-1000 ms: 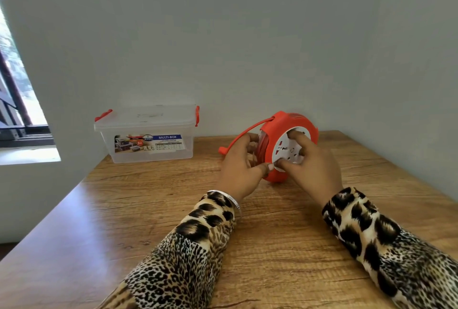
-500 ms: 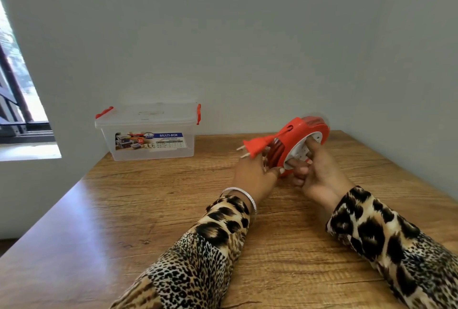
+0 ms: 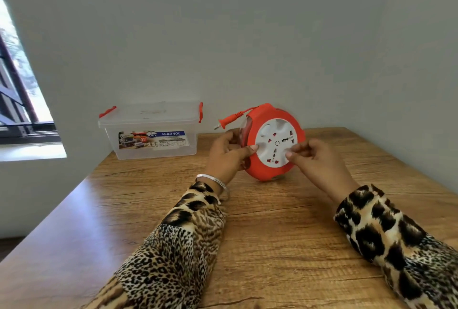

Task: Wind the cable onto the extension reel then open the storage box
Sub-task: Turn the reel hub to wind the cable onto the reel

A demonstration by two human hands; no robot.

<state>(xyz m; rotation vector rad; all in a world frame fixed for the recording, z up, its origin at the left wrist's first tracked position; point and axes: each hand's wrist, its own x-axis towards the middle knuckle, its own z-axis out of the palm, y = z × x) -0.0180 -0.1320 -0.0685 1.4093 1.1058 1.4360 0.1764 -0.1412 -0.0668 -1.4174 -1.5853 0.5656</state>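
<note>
reel [image 3: 272,142]: upright on edge between my hands, face toward me. left hand [image 3: 229,152] grips its rim, right hand [image 3: 314,157] pinches the white dial. plug [image 3: 224,122]: sticks out up-left, nearer my left.

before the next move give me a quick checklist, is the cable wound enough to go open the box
1. Cable wound in: not ok. The plug and a short cable tail stick out at the reel's upper left.
2. Reel held steady: ok. The left hand grips the reel at its left edge, thumb on the white face.
3. Winding hand placed: ok. The right hand has fingertips on the white face.
4. Reel supported: ok. It stands on edge on the table.
5. Storage box lid: on, not yet opened.
6. Red latches fastened: cannot tell.
</note>
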